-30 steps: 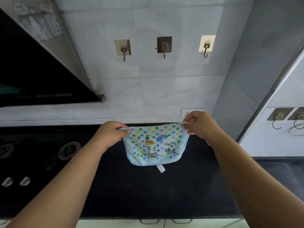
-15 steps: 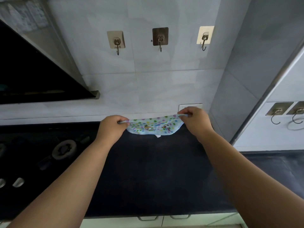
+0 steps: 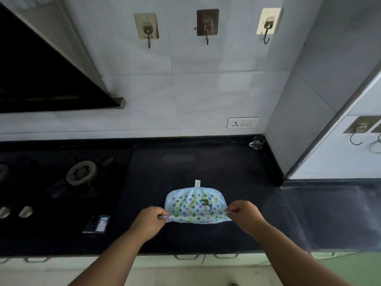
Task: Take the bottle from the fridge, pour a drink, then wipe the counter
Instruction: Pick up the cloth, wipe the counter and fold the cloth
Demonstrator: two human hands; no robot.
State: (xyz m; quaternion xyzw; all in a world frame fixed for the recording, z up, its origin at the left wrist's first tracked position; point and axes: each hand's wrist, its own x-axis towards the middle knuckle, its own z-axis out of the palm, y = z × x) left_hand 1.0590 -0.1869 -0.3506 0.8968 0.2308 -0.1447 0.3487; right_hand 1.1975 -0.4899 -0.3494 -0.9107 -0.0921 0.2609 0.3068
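Observation:
A light blue cloth (image 3: 195, 205) with coloured dots lies spread flat on the black counter (image 3: 185, 162), its white loop tag pointing to the wall. My left hand (image 3: 151, 221) pinches its near left corner. My right hand (image 3: 245, 216) pinches its near right corner. A small clear glass cup (image 3: 257, 142) stands in the counter's back right corner. No bottle is in view.
A gas hob (image 3: 81, 174) with knobs fills the counter's left side, under a black range hood (image 3: 41, 79). A small dark packet (image 3: 97, 223) lies near the hob. Three wall hooks (image 3: 207, 27) and a socket (image 3: 242, 122) are on the tiles. A wall juts out at right.
The cloth was held up in the air near the wall; both hands have brought it down and toward me, and it now lies flat on the counter.

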